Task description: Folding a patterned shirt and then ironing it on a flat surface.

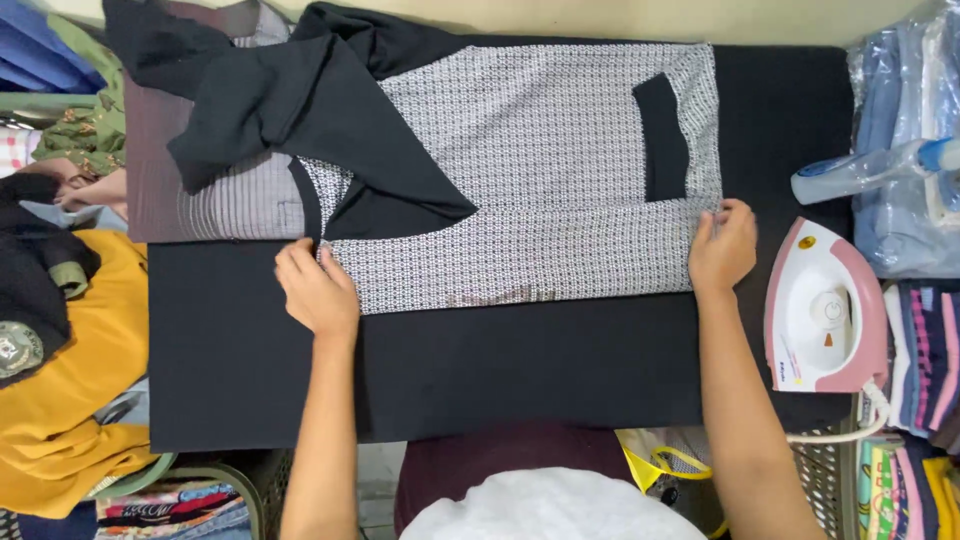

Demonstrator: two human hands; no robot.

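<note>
A patterned black-and-white garment [540,170] with black sleeves and trim lies flat on a black ironing board [500,360]. My left hand [318,290] presses on the garment's near left corner, by the black collar part [310,120] that is bunched at the left. My right hand [722,250] pinches the garment's near right edge, fingers closed on the cloth. A black pocket strip [660,135] shows near the right end.
A pink and white iron [825,310] stands at the board's right end, its cord trailing down. A spray bottle [870,170] and bagged clothes sit at the right. Yellow and dark clothes [70,370] pile at the left; baskets stand below the board.
</note>
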